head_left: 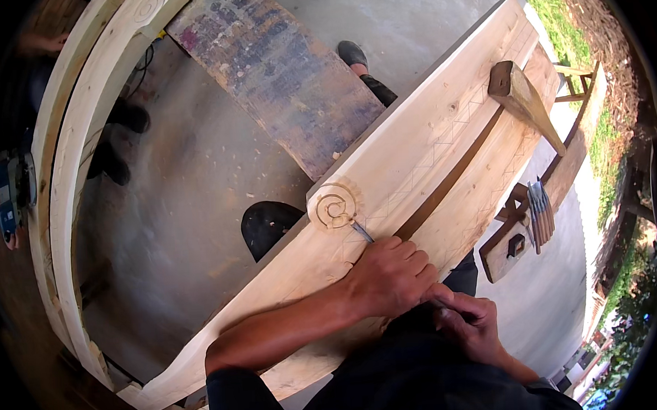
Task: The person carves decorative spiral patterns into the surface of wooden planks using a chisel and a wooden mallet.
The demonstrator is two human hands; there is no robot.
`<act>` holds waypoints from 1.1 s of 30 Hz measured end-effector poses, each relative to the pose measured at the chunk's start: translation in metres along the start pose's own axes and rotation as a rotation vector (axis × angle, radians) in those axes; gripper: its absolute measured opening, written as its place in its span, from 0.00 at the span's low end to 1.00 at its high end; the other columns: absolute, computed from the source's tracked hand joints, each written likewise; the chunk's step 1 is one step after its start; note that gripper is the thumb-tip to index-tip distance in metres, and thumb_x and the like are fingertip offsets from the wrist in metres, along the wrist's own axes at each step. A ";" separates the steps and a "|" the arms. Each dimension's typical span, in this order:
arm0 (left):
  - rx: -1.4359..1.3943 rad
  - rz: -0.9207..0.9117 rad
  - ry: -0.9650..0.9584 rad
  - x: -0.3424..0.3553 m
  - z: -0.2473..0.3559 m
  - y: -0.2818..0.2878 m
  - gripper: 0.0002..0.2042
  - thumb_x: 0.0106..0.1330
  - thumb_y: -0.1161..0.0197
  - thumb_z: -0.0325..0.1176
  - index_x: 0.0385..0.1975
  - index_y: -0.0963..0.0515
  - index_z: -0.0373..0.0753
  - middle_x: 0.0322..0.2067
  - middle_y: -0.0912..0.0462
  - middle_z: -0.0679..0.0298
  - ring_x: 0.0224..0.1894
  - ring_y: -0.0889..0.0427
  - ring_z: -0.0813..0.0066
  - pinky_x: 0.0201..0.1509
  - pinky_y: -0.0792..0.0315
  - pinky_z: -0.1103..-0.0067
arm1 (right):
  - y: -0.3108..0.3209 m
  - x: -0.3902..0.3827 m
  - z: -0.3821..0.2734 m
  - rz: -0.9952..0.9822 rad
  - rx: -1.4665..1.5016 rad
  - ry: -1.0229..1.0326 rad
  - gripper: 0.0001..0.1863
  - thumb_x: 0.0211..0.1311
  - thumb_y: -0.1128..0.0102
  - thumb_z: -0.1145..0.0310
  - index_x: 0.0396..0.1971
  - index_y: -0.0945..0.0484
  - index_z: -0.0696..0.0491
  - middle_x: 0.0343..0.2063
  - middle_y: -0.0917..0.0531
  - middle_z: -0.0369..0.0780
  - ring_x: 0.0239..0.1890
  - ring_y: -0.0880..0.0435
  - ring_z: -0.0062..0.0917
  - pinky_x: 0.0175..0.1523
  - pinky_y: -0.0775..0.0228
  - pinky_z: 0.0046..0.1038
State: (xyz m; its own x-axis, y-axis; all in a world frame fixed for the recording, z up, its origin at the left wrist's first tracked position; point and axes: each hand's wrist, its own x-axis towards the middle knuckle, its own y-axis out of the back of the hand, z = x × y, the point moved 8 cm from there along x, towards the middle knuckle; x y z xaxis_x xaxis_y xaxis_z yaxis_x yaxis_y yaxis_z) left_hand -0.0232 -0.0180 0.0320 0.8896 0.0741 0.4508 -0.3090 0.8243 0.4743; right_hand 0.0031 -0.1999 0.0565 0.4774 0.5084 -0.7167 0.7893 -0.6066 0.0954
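Observation:
My left hand (392,276) is closed round a chisel (361,231), its forearm lying along a pale timber board (421,133). The blade's tip is at a carved spiral (336,204) near the board's rounded corner. My right hand (468,324) is closed at the rear end of the chisel's handle, which is mostly hidden by the fingers. Pencilled zigzag lines run along the wood. A wooden mallet (524,106) lies on the board's upper right part. Several more chisels (541,216) rest at the right beside a small dark object (516,245).
A paint-stained plank (270,82) crosses behind the board, near a dark stool-like shape (270,230). Curved timbers (75,188) stand at left, where another person's hand (49,43), dark shoes (118,156) and a blue power tool (5,200) show. A wooden trestle bench (584,117) is at right.

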 end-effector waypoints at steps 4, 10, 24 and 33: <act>0.020 0.019 0.012 0.005 -0.004 0.004 0.26 0.72 0.27 0.52 0.17 0.30 0.47 0.20 0.34 0.71 0.24 0.31 0.72 0.29 0.40 0.71 | 0.000 0.003 -0.002 0.007 0.020 -0.039 0.18 0.78 0.37 0.83 0.63 0.12 0.59 0.34 0.08 0.37 0.30 0.15 0.17 0.40 0.19 0.22; -0.012 -0.011 -0.096 -0.004 0.009 0.003 0.21 0.69 0.25 0.45 0.21 0.29 0.44 0.22 0.33 0.66 0.26 0.28 0.67 0.32 0.34 0.69 | -0.001 -0.007 -0.020 -0.001 -0.192 0.230 0.18 0.82 0.40 0.79 0.66 0.13 0.59 0.32 0.10 0.37 0.30 0.17 0.15 0.37 0.25 0.20; 0.014 -0.053 -0.130 -0.007 0.009 0.000 0.23 0.74 0.28 0.52 0.23 0.28 0.45 0.24 0.32 0.68 0.27 0.26 0.68 0.30 0.36 0.72 | 0.000 -0.012 -0.015 -0.003 -0.110 0.091 0.20 0.77 0.37 0.83 0.66 0.14 0.60 0.36 0.08 0.41 0.33 0.10 0.21 0.41 0.17 0.24; 0.033 0.023 -0.107 -0.005 0.013 0.011 0.25 0.76 0.30 0.55 0.22 0.27 0.47 0.23 0.32 0.69 0.25 0.28 0.71 0.28 0.37 0.73 | 0.002 -0.004 -0.027 -0.053 -0.270 0.258 0.21 0.76 0.36 0.84 0.66 0.13 0.58 0.34 0.08 0.42 0.32 0.11 0.21 0.40 0.17 0.24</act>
State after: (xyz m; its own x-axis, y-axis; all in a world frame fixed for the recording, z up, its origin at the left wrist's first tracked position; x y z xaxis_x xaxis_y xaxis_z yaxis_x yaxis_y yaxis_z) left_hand -0.0357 -0.0164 0.0448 0.8415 0.0310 0.5394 -0.3414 0.8042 0.4864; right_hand 0.0129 -0.1868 0.0779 0.4871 0.6928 -0.5317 0.8727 -0.4094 0.2660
